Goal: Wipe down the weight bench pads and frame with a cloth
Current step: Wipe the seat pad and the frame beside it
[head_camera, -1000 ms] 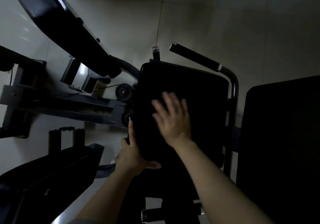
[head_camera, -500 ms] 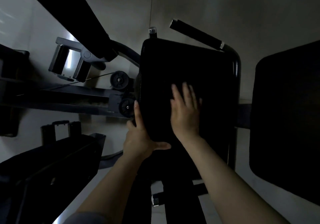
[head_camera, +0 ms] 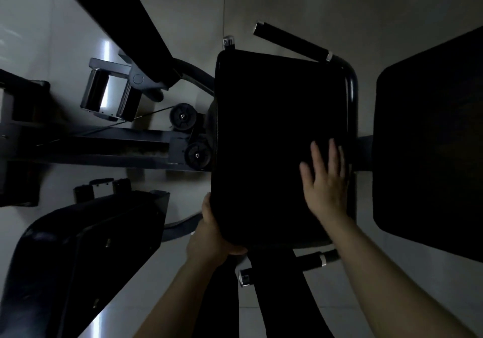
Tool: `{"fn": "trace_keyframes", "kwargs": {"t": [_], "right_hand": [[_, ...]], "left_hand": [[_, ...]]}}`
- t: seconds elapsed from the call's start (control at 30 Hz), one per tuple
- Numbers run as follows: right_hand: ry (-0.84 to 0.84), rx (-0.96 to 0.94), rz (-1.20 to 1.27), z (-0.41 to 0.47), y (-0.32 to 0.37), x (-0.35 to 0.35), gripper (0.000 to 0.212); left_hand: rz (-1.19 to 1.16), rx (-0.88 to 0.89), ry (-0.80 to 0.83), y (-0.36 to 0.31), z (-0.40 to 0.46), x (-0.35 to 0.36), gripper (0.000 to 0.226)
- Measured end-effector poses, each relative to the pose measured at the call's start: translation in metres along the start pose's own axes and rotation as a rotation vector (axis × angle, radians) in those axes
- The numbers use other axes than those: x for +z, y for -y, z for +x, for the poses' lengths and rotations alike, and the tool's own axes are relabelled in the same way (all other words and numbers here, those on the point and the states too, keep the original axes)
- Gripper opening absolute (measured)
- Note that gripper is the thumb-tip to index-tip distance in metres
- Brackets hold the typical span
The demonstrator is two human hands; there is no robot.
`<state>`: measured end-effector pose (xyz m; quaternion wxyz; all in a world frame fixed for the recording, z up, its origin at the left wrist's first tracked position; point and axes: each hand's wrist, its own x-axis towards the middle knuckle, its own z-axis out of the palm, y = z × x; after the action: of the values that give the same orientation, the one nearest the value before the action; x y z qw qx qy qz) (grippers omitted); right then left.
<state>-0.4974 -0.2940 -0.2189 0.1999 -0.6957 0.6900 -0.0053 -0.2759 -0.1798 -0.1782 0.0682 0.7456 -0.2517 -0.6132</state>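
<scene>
Shifted toward the right edge of the seat pad (head_camera: 274,134) since half a second ago, the right hand (head_camera: 326,183) is seen lying flat on the black upholstery, its fingers (head_camera: 333,152) spread and pointing away from the person. No cloth can be made out under the palm in the dim light, so whether the grip is pressed on one cannot be told. The left hand (head_camera: 211,235) is curled around the pad's near left corner, thumb on top and the other fingers hidden beneath the edge, the grip closed on the padding. The pad is framed on its right side by a curved black tube (head_camera: 351,97), from which a handle bar (head_camera: 290,41) with a chrome collar is angled up and left. Two black pulleys (head_camera: 183,117) are mounted just beside the pad's left edge, on a dark steel beam (head_camera: 104,147). A second dark pad (head_camera: 428,141) is visible at the right, apart from the first, and another padded surface (head_camera: 86,235) lies at lower left. Pale floor tiles (head_camera: 313,3) are seen behind everything.
</scene>
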Motion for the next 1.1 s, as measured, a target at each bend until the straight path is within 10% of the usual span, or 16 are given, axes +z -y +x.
{"fn": "trace_keyframes", "kwargs": {"t": [0.1,0.4,0.77,1.1], "right_hand": [[-0.066,0.104,0.122,0.038,0.047,0.01,0.054],[0.085,-0.599,-0.054,-0.088,0.09,0.04,0.048],[-0.043,0.433,0.281,-0.105,0.017,0.03,0.057],[0.124,-0.614,-0.097,-0.139,0.109,0.052,0.06]], "left_hand": [[0.218,0.051,-0.066,0.005,0.002,-0.001,0.129],[0.237,-0.016,-0.046,0.012,0.006,0.001,0.107],[0.083,0.045,-0.067,0.012,-0.009,0.004,0.098],[0.114,-0.024,-0.111,0.033,-0.043,-0.007,0.035]]}}
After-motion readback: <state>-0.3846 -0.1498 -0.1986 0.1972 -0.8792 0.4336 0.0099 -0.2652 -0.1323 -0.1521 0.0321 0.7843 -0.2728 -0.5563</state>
